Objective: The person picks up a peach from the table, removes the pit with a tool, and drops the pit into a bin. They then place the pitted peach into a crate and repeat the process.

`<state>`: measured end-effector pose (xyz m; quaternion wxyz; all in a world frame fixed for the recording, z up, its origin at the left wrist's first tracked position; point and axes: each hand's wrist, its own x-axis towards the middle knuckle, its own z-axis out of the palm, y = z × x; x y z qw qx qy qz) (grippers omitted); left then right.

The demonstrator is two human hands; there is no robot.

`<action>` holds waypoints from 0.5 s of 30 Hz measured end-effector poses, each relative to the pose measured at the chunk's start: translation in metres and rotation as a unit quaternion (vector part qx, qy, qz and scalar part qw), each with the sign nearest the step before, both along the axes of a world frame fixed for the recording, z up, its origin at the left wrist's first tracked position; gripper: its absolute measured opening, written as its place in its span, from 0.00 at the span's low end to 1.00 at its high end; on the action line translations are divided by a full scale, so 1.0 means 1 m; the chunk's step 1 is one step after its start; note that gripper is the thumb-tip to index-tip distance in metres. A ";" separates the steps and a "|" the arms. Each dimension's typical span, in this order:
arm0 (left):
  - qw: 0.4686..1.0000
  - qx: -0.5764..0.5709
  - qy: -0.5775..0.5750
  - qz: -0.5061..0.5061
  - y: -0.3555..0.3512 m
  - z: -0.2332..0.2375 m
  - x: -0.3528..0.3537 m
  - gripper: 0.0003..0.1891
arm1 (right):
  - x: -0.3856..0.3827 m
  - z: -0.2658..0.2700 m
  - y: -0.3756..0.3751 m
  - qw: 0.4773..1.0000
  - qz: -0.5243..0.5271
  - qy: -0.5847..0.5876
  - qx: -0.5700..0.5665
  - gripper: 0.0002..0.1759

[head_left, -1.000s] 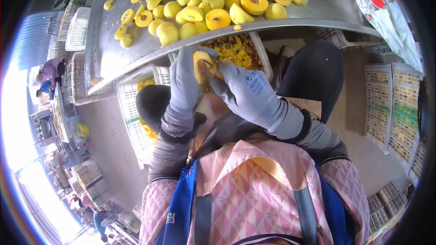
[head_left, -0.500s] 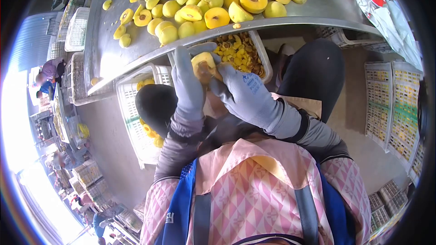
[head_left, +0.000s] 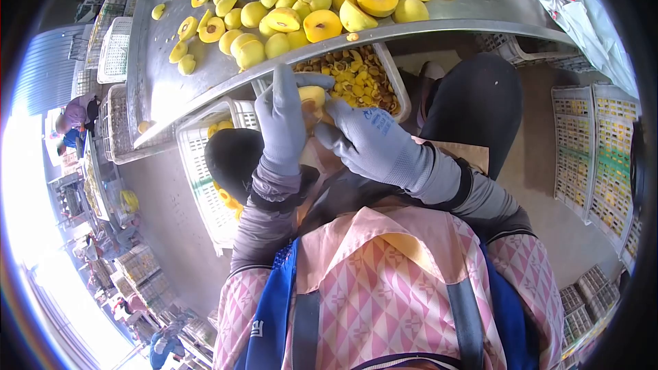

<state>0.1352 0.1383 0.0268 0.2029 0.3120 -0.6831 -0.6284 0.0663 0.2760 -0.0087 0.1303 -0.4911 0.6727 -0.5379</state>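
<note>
The person's left hand [head_left: 282, 120], in a grey glove, is gripping a yellow peach half [head_left: 312, 99], with the fingers [head_left: 277, 89] curling up around its left side and the thumb reaching over its top. The gloved right hand [head_left: 370, 140] is pressing against the right side of the same fruit; its fingers are curling inward, but it is not possible to tell whether they are clamping the fruit or something small hidden inside the fist. The peach half is sitting between the two hands, just below the edge of the steel worktop [head_left: 185, 89] and in front of a white crate [head_left: 396, 82] that is holding pits and scraps. A heap of halved and whole yellow peaches [head_left: 322, 0] is lying on the worktop above. A second white crate [head_left: 199, 157] with a few yellow pieces is standing to the left of the person's knees, and stacked slatted trays [head_left: 582, 157] are lying on the floor to the right.
</note>
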 end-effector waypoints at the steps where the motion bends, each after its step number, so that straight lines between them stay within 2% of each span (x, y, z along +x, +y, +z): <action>1: 1.000 0.007 -0.013 0.009 0.001 0.002 0.000 0.33 | 0.000 -0.001 0.000 1.000 0.009 -0.021 -0.001 0.12; 5: 0.999 -0.026 0.007 0.018 0.003 -0.001 0.001 0.30 | -0.003 -0.005 -0.005 0.989 0.056 -0.132 -0.017 0.13; 7: 0.999 -0.014 -0.003 0.035 0.008 0.002 0.001 0.28 | -0.009 0.006 -0.003 0.936 0.158 -0.313 -0.040 0.13; 9: 0.999 -0.015 0.002 0.034 0.009 0.000 0.002 0.25 | -0.015 0.013 -0.001 0.890 0.201 -0.410 -0.003 0.13; 10: 0.999 -0.016 0.005 0.034 0.009 -0.001 0.003 0.24 | -0.019 0.014 -0.001 0.885 0.196 -0.420 0.044 0.13; 12: 0.994 -0.097 0.016 0.037 0.006 -0.017 0.004 0.22 | -0.016 0.009 -0.002 0.949 0.120 -0.282 0.072 0.13; 13: 0.990 -0.137 0.020 0.038 0.005 -0.021 0.000 0.21 | -0.008 0.002 -0.002 0.989 0.044 -0.130 0.052 0.13; 14: 0.975 -0.215 0.037 0.041 0.006 -0.024 -0.003 0.20 | -0.002 -0.004 -0.002 0.999 -0.033 0.024 0.031 0.13; 15: 0.987 -0.153 0.012 0.054 0.007 -0.023 -0.004 0.20 | -0.001 -0.009 0.000 0.998 -0.036 0.038 0.040 0.13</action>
